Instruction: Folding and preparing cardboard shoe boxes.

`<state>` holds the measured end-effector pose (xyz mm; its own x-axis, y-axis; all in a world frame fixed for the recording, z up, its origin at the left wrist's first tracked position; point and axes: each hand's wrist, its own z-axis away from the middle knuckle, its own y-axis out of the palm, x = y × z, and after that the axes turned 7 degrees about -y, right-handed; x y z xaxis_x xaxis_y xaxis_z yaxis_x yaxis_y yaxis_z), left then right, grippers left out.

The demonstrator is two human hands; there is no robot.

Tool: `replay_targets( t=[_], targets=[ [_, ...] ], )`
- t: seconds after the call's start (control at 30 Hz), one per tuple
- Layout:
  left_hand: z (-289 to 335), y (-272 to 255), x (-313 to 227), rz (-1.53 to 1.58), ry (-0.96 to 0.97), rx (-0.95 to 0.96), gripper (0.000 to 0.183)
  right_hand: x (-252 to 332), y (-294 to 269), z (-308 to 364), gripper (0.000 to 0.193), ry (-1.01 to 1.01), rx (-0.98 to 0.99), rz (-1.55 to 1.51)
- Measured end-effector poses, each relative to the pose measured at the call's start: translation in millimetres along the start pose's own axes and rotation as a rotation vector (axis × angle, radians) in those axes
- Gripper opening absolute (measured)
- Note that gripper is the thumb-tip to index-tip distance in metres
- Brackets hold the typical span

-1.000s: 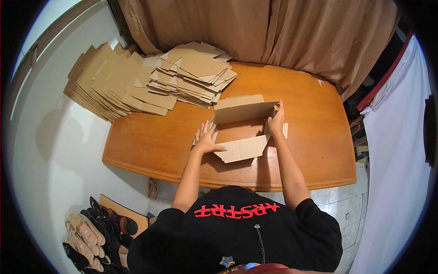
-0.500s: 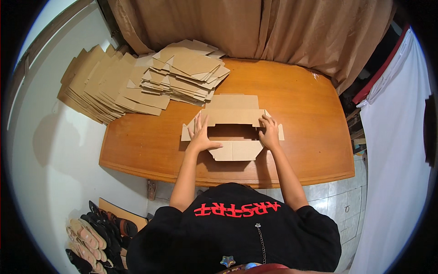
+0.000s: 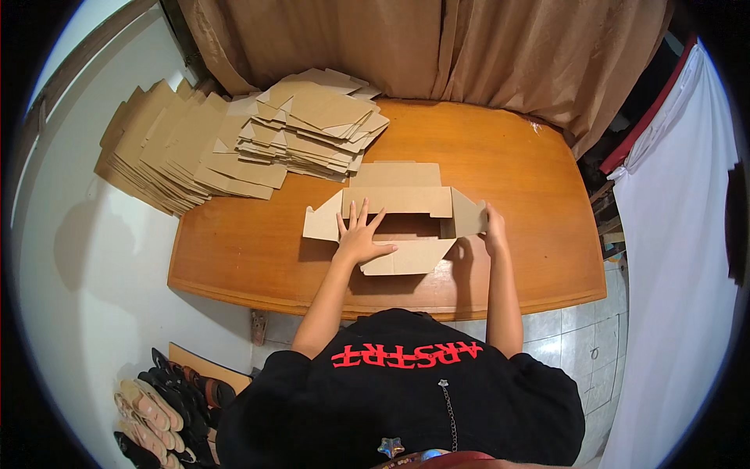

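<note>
A partly folded cardboard box [image 3: 397, 202] stands near the middle of the wooden table, its centre open and its flaps folded out. My left hand [image 3: 361, 234] lies spread over the box's left side, fingers apart, with the thumb on the near flap [image 3: 410, 258]. At the opposite end, my right hand [image 3: 494, 229] has its fingers closed on the outer edge of the right side flap [image 3: 469, 213], which juts outward. The left side flap [image 3: 322, 216] also sticks out, beside my left hand.
Several flat cardboard boxes are stacked [image 3: 312, 125] at the table's far left, with another leaning row [image 3: 172, 148] against the wall. A brown curtain [image 3: 328, 47] hangs behind the wooden table [image 3: 500, 164]. White cloth [image 3: 672, 234] hangs at the right; shoes [image 3: 156, 414] stand lower left.
My right hand has moved outward to the right and grips the right side flap, now swung out. My left hand has shifted right, over the box's left side.
</note>
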<state>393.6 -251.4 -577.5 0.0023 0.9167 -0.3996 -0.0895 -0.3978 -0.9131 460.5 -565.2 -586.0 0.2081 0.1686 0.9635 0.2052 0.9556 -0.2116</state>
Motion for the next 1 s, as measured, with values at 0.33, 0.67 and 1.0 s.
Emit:
replay_targets(
  t=[0.33,0.67,1.0],
  targets=[
    [0,-5,-6,-0.069,-0.04,0.046,0.085,4,68,-1,0.068,-0.257,0.115,0.03],
    [-3,3,-2,-0.057,-0.039,-0.05,0.091,17,100,30,0.082,-0.395,0.007,0.852],
    [12,-24,18,0.092,-0.208,-0.487,0.042,35,108,43,0.089,-0.32,-0.023,0.984]
  ],
)
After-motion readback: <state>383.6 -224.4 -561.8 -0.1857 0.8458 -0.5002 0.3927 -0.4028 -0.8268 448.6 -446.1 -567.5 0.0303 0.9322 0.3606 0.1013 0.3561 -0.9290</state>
